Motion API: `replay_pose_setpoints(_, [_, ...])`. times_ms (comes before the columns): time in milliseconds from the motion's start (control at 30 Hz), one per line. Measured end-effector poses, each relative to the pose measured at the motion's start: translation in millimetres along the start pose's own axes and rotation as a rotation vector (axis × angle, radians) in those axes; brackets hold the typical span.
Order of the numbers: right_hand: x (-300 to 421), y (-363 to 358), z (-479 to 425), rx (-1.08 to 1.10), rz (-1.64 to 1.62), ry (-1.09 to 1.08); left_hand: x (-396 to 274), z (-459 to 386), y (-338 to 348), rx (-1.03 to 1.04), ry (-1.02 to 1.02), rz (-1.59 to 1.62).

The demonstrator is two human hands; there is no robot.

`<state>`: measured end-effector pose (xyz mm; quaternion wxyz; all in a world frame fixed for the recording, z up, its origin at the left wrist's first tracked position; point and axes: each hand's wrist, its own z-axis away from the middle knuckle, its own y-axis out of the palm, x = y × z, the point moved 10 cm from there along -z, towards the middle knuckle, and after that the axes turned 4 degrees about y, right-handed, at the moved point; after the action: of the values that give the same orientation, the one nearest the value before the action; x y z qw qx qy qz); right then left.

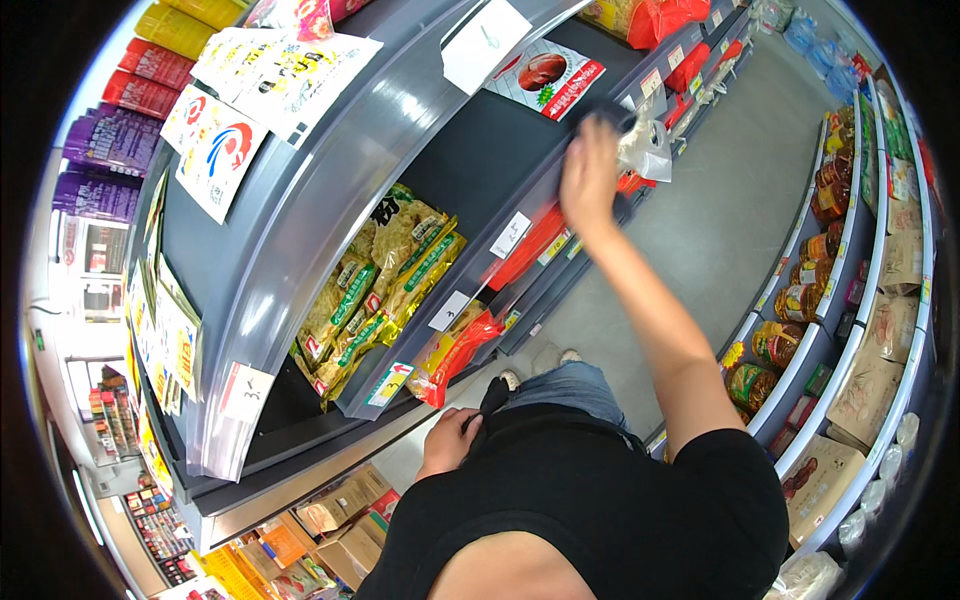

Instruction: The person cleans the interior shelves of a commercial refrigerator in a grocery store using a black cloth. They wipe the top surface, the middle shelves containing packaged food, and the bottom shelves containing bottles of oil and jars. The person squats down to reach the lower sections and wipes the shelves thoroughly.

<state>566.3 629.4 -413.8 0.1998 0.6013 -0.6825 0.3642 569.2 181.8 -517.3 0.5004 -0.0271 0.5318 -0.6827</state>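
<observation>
My right hand (590,180) reaches out to the front edge of a dark grey store shelf (450,150). Under and around its fingers shows a dark, blurred piece of cloth (606,112), pressed against the shelf edge. Close by hang clear plastic bags (649,154). Low at my waist, my left hand (448,441) grips a narrow black strip of fabric or strap (495,396). On the shelf lie yellow-green noodle packets (382,277), left of my right arm. Farther along the same shelf is a white and red packet (546,79) with a picture of a dark red fruit.
A curved clear shelf guard (300,225) bounds the upper tier, where white packets (289,71) lie. Red-wrapped packages (457,356) stick out below the shelf edge. Across the grey aisle floor (682,247), another shelf holds oil bottles (799,300) and cardboard boxes (821,480).
</observation>
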Motion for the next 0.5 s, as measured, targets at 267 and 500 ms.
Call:
replay_pose_setpoints(267, [89,22,-22,0.679,0.247,-0.536,-3,1,-2,0.074,0.008,-0.031])
replay_pose_setpoints(500, [78,147,-37,1.267,0.408,-0.453,9,13,-3,-0.003,-0.019,0.016])
